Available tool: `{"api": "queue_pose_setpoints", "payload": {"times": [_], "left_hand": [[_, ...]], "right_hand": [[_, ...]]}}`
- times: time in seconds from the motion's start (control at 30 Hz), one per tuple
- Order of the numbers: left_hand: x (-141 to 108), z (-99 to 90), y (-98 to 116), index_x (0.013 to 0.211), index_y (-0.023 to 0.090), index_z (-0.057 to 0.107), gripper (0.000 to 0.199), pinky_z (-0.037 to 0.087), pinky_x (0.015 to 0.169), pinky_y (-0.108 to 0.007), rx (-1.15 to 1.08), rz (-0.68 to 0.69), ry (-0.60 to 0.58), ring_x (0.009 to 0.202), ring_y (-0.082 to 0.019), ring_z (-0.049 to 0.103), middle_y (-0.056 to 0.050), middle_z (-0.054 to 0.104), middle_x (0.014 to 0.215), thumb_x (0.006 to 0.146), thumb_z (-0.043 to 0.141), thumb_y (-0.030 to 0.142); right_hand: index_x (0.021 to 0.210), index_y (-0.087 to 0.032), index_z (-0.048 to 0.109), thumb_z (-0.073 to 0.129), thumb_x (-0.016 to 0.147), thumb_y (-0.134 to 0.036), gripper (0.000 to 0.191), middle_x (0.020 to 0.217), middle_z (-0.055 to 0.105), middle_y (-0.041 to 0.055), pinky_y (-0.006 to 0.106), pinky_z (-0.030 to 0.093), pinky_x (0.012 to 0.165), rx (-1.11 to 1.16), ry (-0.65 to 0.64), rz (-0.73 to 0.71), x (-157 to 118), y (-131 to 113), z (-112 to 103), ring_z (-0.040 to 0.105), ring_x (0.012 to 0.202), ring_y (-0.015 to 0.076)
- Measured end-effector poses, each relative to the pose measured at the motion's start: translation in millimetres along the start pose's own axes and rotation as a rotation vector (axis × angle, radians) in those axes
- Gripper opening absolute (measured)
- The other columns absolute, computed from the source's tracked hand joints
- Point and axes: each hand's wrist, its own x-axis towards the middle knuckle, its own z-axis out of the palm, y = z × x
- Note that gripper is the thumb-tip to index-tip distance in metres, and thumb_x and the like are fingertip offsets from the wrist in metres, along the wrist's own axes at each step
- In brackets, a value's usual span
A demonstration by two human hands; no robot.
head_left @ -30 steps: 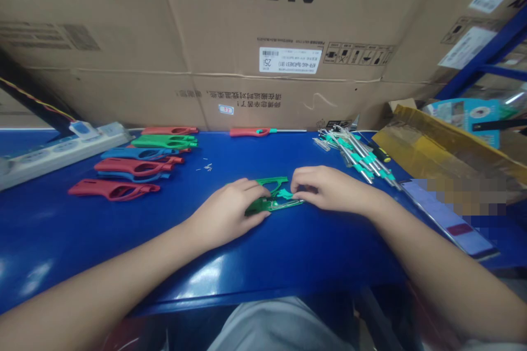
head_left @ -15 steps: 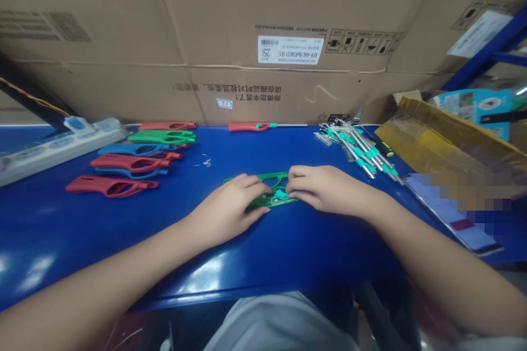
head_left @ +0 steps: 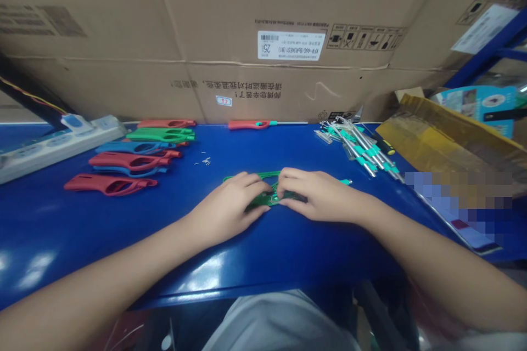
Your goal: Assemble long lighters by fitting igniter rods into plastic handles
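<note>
A green lighter shell (head_left: 269, 174) lies on the blue table in front of me, mostly covered by my fingers. My left hand (head_left: 236, 203) grips its left end between thumb and fingers. Bent over its middle, my right hand (head_left: 304, 193) has its fingertips together at thin wires and a teal part inside the shell; what exactly they pinch is too small to tell. A teal tip (head_left: 346, 181) shows beyond the right hand's knuckles.
Red, green and blue shells (head_left: 123, 162) lie at left beside a white power strip (head_left: 61, 145). Small pins (head_left: 206, 162) and a red lighter (head_left: 249, 124) lie farther back. Metal rods (head_left: 362, 148) are piled at right, near a yellow-taped box (head_left: 453, 137). Cardboard (head_left: 226, 38) stands behind.
My right hand has shifted left along the green shell, closer to my left hand. A teal tip now shows behind it. The left hand has barely moved.
</note>
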Motion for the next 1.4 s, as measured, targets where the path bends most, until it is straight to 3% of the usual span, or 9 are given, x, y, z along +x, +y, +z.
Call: {"api": "queue_pose_setpoints", "payload": {"times": [0.17, 0.27, 0.47, 0.7, 1.03, 1.4], "left_hand": [[-1, 1.2, -1, 0.120, 0.019, 0.064, 0.024, 0.051, 0.097, -0.043, -0.006, -0.015, 0.019, 0.108, -0.027, 0.061, -0.009, 0.068, 0.114, 0.097, 0.062, 0.028], [-2, 3.1, 0, 0.119, 0.019, 0.064, 0.024, 0.051, 0.096, -0.044, -0.019, -0.034, 0.029, 0.107, -0.027, 0.061, -0.009, 0.068, 0.114, 0.097, 0.063, 0.028], [-1, 5.8, 1, 0.115, 0.020, 0.065, 0.022, 0.050, 0.097, -0.044, -0.052, -0.057, 0.062, 0.106, -0.026, 0.062, -0.008, 0.069, 0.113, 0.094, 0.066, 0.025], [0, 6.4, 2, 0.114, 0.021, 0.066, 0.021, 0.048, 0.099, -0.047, -0.057, -0.083, 0.054, 0.108, -0.027, 0.062, -0.008, 0.069, 0.114, 0.093, 0.067, 0.024], [0, 7.4, 2, 0.116, 0.020, 0.067, 0.022, 0.049, 0.095, -0.047, -0.073, -0.093, 0.047, 0.106, -0.028, 0.060, -0.009, 0.067, 0.114, 0.094, 0.066, 0.025], [-1, 7.2, 2, 0.119, 0.019, 0.067, 0.026, 0.049, 0.096, -0.047, -0.074, -0.107, 0.027, 0.107, -0.028, 0.059, -0.008, 0.066, 0.114, 0.094, 0.067, 0.026]], "right_hand": [[0.103, -0.022, 0.052, 0.051, 0.097, -0.020, 0.007, 0.073, 0.058, -0.0048, 0.025, 0.035, 0.059, 0.215, 0.089, 0.214, 1, 3, -1, 0.051, 0.060, 0.0120], [0.103, -0.022, 0.050, 0.054, 0.093, -0.017, 0.013, 0.067, 0.053, -0.0079, 0.023, 0.036, 0.056, 0.327, 0.104, 0.239, 2, 5, 1, 0.047, 0.055, 0.0103], [0.093, -0.019, 0.062, 0.062, 0.089, -0.020, 0.004, 0.076, 0.057, -0.0021, 0.024, 0.038, 0.063, 0.175, 0.096, 0.174, 4, 5, 4, 0.050, 0.063, 0.0107], [0.088, -0.017, 0.065, 0.062, 0.091, -0.021, 0.006, 0.082, 0.058, 0.0015, 0.025, 0.038, 0.064, 0.078, 0.070, 0.149, 4, 7, 5, 0.051, 0.070, 0.0125], [0.091, -0.019, 0.065, 0.061, 0.094, -0.026, 0.009, 0.088, 0.062, 0.0017, 0.026, 0.037, 0.066, 0.053, 0.021, 0.148, 2, 6, 2, 0.054, 0.075, 0.0139], [0.097, -0.018, 0.065, 0.055, 0.100, -0.024, 0.012, 0.098, 0.063, 0.0054, 0.028, 0.042, 0.075, 0.063, -0.021, 0.037, 1, 12, 0, 0.058, 0.086, 0.0169]]}}
